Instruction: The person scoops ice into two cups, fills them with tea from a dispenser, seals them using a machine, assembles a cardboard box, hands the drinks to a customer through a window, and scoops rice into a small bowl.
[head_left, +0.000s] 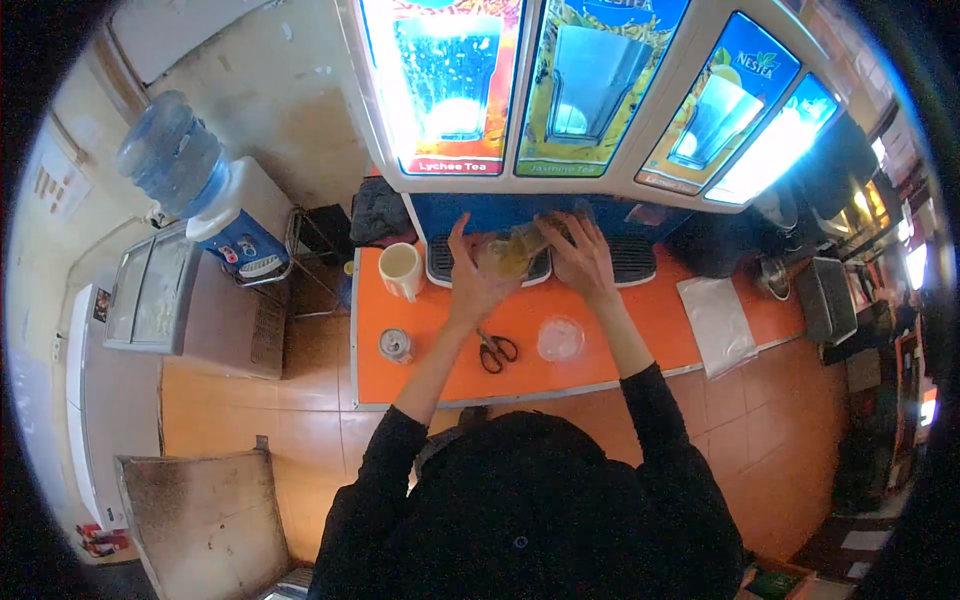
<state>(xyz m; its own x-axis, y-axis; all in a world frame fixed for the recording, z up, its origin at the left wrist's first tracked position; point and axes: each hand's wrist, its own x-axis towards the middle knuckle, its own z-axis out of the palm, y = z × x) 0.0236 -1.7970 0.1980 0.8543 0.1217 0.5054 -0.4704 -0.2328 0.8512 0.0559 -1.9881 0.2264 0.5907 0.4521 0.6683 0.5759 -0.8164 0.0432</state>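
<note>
My left hand (474, 283) is closed around a clear cup (510, 256) with yellowish contents, above the drip tray of a drink dispenser (465, 185). Tilted towards that cup, a second clear container (534, 236) is in my right hand (583, 255); its exact shape is blurred. A white mug (401, 270) stands left of my left hand. Below the hands, scissors with dark handles (496, 354) lie on the orange counter (600, 352). To their right is a round translucent plastic lid or tub (560, 339), and to their left an opened drink can (395, 345).
Lit drink panels (600, 90) jut out above my hands. A clear plastic bag (718, 326) hangs over the counter's front edge at the right, near a metal bowl (774, 277). A water dispenser (240, 217) and a chest freezer (202, 292) stand left.
</note>
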